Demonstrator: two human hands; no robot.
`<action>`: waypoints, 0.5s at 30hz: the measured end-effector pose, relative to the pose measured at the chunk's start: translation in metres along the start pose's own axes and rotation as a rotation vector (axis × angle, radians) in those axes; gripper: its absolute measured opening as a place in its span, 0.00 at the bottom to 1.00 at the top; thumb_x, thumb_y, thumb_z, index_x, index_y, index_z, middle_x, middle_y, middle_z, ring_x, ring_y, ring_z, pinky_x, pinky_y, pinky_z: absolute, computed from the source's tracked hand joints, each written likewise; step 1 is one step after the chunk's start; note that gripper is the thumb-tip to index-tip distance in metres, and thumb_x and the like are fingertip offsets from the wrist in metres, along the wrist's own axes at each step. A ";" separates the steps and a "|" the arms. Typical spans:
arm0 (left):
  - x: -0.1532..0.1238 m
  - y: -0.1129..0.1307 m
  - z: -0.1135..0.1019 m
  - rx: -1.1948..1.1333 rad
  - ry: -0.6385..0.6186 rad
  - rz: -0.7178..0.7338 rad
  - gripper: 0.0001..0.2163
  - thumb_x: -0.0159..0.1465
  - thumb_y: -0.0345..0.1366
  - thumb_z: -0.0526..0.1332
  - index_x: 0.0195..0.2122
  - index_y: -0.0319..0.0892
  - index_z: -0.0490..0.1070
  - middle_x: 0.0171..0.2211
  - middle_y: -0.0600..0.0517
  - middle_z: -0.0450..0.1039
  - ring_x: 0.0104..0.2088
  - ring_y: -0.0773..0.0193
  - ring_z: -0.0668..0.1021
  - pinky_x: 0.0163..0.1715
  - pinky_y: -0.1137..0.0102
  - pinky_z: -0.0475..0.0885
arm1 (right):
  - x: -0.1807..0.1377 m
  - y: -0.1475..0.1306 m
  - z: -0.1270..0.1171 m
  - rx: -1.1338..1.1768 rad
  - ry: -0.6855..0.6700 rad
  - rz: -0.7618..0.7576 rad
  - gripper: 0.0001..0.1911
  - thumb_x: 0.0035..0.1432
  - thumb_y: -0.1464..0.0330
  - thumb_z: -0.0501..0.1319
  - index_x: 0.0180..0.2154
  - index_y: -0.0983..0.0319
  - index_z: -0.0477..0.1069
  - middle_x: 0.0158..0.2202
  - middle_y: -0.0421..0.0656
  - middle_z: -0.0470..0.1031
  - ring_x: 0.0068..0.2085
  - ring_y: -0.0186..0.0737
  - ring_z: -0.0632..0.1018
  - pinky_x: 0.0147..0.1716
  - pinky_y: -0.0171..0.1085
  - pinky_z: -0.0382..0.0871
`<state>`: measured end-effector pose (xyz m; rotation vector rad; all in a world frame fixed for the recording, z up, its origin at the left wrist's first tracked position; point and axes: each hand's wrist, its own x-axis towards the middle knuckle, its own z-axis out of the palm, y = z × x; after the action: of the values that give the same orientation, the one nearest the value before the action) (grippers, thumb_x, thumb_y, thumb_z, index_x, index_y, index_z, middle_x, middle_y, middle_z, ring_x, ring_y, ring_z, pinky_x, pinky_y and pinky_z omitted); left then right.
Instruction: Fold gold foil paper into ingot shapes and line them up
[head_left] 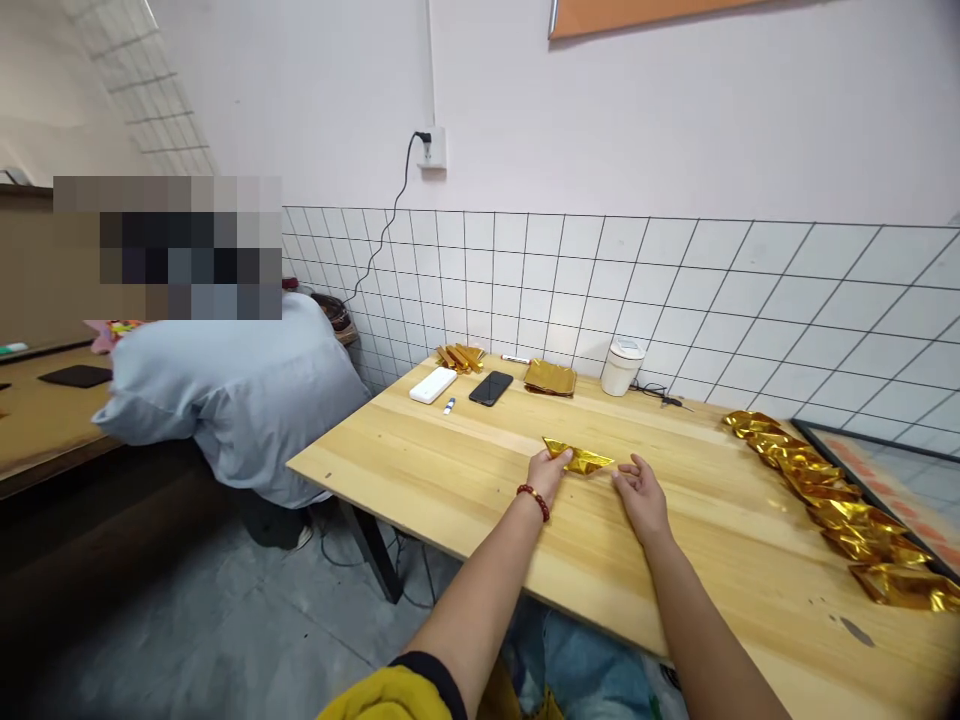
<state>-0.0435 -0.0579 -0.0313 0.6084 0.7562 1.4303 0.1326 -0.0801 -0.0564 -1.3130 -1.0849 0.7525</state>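
Note:
A piece of shiny gold foil paper (pixel 589 461), folded into a narrow boat-like shape with pointed ends, is pinched at its left part by my left hand (pixel 547 473). A dark red bead bracelet circles that wrist. Just beyond the foil's right tip is my right hand (pixel 642 497), its fingers loosely bent and apart, with nothing visible in them. Whether its thumb touches the tip I cannot tell. A row of folded gold foil pieces (pixel 817 478) lies along the right side of the wooden table (pixel 450 480).
Toward the back lie a stack of gold sheets (pixel 550 377), a black phone (pixel 491 388), a white power bank (pixel 433 385), gold strips (pixel 460 357), and a white lidded cup (pixel 622 366). A black-framed panel (pixel 892 470) borders the right. Another person (pixel 240 390) sits left.

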 end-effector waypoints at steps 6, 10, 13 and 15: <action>-0.030 0.004 -0.014 0.097 -0.042 0.011 0.19 0.38 0.41 0.79 0.29 0.36 0.80 0.29 0.46 0.80 0.33 0.60 0.78 0.48 0.60 0.70 | -0.020 -0.004 -0.005 -0.019 -0.011 -0.027 0.40 0.40 0.51 0.70 0.54 0.59 0.65 0.40 0.44 0.74 0.36 0.42 0.76 0.41 0.44 0.74; -0.048 0.007 -0.020 0.147 -0.053 0.016 0.19 0.36 0.39 0.79 0.28 0.35 0.80 0.29 0.46 0.79 0.32 0.60 0.77 0.47 0.60 0.70 | -0.034 -0.007 -0.008 -0.015 -0.009 -0.050 0.38 0.39 0.56 0.68 0.53 0.60 0.65 0.39 0.43 0.72 0.37 0.42 0.76 0.44 0.46 0.74; -0.059 0.011 -0.022 0.163 -0.047 0.021 0.18 0.36 0.38 0.79 0.27 0.35 0.79 0.27 0.46 0.79 0.32 0.59 0.78 0.47 0.59 0.70 | -0.045 -0.010 -0.012 -0.001 -0.009 -0.062 0.35 0.38 0.59 0.65 0.51 0.60 0.66 0.37 0.42 0.72 0.36 0.42 0.77 0.45 0.46 0.73; -0.066 0.014 -0.023 0.162 -0.037 0.031 0.18 0.37 0.38 0.79 0.27 0.36 0.79 0.27 0.47 0.79 0.32 0.59 0.78 0.47 0.59 0.70 | -0.052 -0.012 -0.015 0.020 -0.009 -0.061 0.33 0.37 0.61 0.63 0.49 0.59 0.67 0.37 0.42 0.72 0.35 0.42 0.77 0.44 0.47 0.73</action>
<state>-0.0690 -0.1244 -0.0289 0.7724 0.8415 1.3909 0.1259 -0.1353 -0.0533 -1.2553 -1.1170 0.7224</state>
